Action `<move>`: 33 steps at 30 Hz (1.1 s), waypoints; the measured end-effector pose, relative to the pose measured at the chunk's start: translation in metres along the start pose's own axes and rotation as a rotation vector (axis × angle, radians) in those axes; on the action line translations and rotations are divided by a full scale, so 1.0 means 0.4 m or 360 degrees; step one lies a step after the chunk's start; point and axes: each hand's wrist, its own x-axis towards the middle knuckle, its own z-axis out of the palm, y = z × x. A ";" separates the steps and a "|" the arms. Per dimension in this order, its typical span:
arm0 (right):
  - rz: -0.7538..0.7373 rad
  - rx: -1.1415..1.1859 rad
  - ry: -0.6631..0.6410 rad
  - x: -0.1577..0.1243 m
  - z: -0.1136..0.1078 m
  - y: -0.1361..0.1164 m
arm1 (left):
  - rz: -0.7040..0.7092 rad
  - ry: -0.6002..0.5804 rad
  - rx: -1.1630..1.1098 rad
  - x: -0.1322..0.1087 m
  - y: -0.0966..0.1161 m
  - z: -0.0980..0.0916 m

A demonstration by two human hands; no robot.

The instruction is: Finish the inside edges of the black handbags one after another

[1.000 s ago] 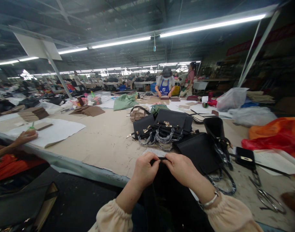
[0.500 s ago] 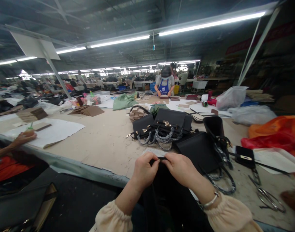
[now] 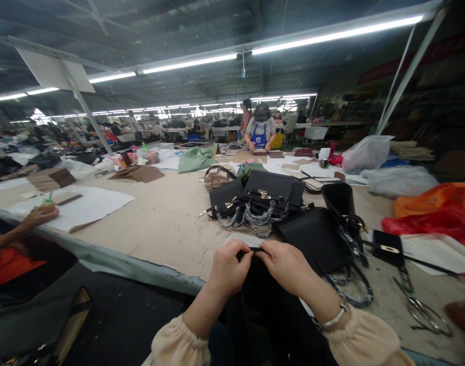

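Observation:
My left hand and my right hand meet at the table's front edge, fingers pinched. Between them they grip the thin top edge of a black leather-like piece, which hangs below in shadow; its full shape cannot be made out. Just beyond my fingers lies a pile of black handbags with gold clasps and plastic-wrapped handles. Another black handbag lies flat beside my right hand. Scissors rest further right, near a small black piece with a gold fitting.
A co-worker's hand rests on white paper at the left. Across the table stands a person in a blue apron. Brown board stacks, a green cloth and orange and red bags lie on the table. An open black bag is lower left.
My hands keep the same pinch on the black piece, hardly moving. The view has shifted very slightly. Far back, a person now shows left of the blue-aproned one.

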 end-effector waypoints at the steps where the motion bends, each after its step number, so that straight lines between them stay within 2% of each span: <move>1: -0.0002 -0.0005 0.0006 0.000 0.000 0.000 | 0.0000 0.0000 0.0004 0.000 0.001 0.000; 33: -0.0012 0.0002 0.0043 -0.008 0.007 0.004 | -0.0071 0.0004 -0.0041 -0.007 0.009 0.002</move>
